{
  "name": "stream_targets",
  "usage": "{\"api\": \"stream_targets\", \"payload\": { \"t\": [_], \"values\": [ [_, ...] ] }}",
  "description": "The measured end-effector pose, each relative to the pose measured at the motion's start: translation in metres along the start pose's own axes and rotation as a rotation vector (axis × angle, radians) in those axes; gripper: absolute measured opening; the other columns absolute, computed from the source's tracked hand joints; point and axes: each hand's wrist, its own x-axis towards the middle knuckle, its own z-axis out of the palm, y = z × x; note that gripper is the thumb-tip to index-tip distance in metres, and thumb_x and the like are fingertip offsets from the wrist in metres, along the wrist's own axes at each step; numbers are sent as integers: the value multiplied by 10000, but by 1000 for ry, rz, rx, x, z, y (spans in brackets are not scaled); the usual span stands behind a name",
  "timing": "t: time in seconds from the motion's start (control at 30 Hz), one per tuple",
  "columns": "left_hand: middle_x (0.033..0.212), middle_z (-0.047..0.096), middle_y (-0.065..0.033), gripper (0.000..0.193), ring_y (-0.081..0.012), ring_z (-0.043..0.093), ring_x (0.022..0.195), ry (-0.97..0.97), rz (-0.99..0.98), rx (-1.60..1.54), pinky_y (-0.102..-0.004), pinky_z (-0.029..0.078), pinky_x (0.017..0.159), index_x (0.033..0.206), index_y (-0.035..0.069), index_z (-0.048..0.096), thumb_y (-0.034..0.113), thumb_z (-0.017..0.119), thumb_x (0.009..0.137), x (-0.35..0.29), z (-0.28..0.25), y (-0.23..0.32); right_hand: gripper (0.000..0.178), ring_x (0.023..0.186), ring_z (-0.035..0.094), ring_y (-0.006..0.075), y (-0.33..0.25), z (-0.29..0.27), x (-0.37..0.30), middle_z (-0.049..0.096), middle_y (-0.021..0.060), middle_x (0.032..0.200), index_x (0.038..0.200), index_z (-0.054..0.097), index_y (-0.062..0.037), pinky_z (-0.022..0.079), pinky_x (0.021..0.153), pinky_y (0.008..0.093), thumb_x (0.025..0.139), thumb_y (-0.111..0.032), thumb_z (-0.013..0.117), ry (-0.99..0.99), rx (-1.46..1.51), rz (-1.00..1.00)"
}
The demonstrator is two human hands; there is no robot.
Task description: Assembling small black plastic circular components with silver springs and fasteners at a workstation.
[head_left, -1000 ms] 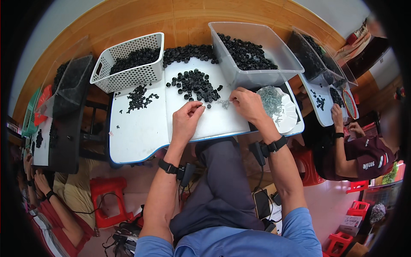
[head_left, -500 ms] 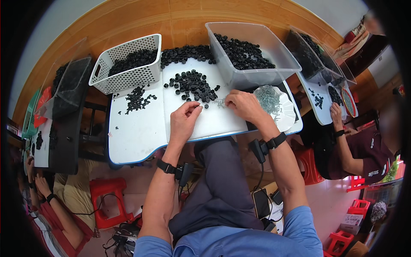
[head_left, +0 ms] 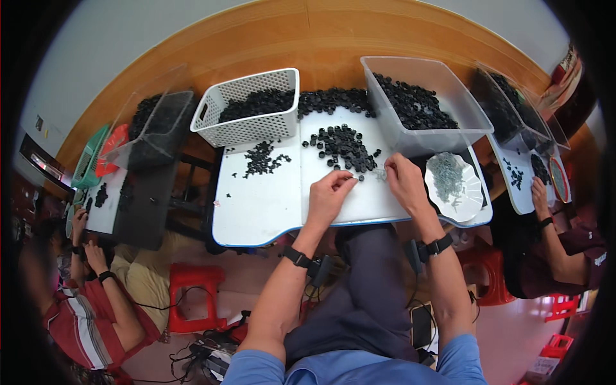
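Note:
My left hand [head_left: 328, 197] rests at the near edge of a pile of round black caps [head_left: 345, 144] on the white tabletop. Its thumb and forefinger are pinched together; what lies between them is too small to make out. One loose black cap [head_left: 361, 178] sits just beside those fingertips. A little to the right, my right hand [head_left: 407, 183] has its fingers curled and closed, their tips hidden. Next to them lie a few small grey-green pieces [head_left: 380, 174]. More such pieces [head_left: 447, 174] fill part of a white scalloped dish [head_left: 471, 196] right of that hand.
Behind the pile stand a white perforated basket [head_left: 247, 128] and a clear plastic bin [head_left: 427, 135], both holding black parts. Smaller black pieces [head_left: 262, 159] lie scattered at left. Co-workers sit on both sides, one hand [head_left: 540, 192] at the right table. A red stool [head_left: 196, 295] stands lower left.
The whole view has swung, so the table and both hands appear farther right and lower. Relative to the pile, both hands stay nearly in place, fingers still closed.

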Motion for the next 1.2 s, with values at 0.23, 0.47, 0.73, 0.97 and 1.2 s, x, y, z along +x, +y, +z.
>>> {"api": "stream_targets", "payload": {
  "t": [0.23, 0.47, 0.73, 0.97, 1.2],
  "values": [
    [860, 750, -29, 180, -59, 652, 779, 1, -10, -3, -216, 516, 714, 1047, -2, 755, 97, 810, 907, 0, -5, -1, 99, 724, 737, 185, 1, 34, -18, 705, 132, 849, 987, 726, 17, 556, 657, 301, 922, 14, 651, 275, 342, 243],
    [968, 769, -45, 235, -76, 693, 870, -35, -62, -115, -214, 539, 778, 1121, -13, 726, 71, 802, 915, 8, -21, 4, 96, 711, 726, 164, 13, 36, -25, 704, 122, 882, 1007, 707, 42, 548, 655, 288, 953, 5, 636, 341, 450, 341],
    [1111, 755, -156, 310, -229, 720, 994, 327, 386, 424, -335, 560, 870, 1183, -23, 700, 148, 762, 932, 128, -134, 83, 81, 657, 697, 174, -4, 33, -18, 681, 124, 809, 991, 699, 31, 536, 619, 305, 957, 4, 631, 332, 432, 294],
    [1003, 731, -145, 270, -276, 675, 817, 87, 384, 679, -399, 545, 780, 1143, 14, 744, 115, 759, 894, 111, -115, 59, 76, 672, 719, 203, 6, 35, -18, 699, 146, 822, 966, 695, 20, 548, 633, 322, 934, 7, 627, 374, 398, 265],
    [909, 732, -79, 197, -144, 621, 717, -92, 251, 577, -295, 515, 679, 1055, 38, 782, 95, 784, 867, 34, -43, 23, 81, 670, 725, 205, 2, 33, -19, 718, 152, 832, 978, 709, 20, 544, 615, 325, 918, -15, 666, 375, 448, 344]
  ]
}}
